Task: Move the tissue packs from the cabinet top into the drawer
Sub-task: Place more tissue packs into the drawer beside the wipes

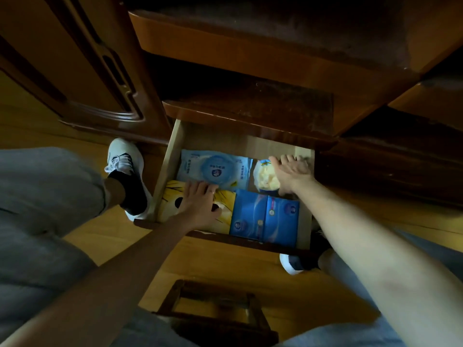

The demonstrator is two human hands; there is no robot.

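The wooden drawer (168, 169) is pulled out below the dark cabinet top (275, 28), which shows no packs. Inside lie a pale blue wipes pack (215, 169) at the back left, a yellow cartoon pack (226, 204) at the front left, two dark blue packs (265, 217) at the front right, and a small yellow-white pack (265, 180) at the back right. My left hand (200, 205) rests flat on the yellow cartoon pack, fingers spread. My right hand (292, 172) lies on the small yellow-white pack with its fingers curled over it.
A wardrobe door (82, 71) stands at the left. My feet in white shoes (122, 156) flank the drawer on the wood floor. A low wooden stool (218, 314) sits under me. A second cabinet edge (431, 96) juts out at the right.
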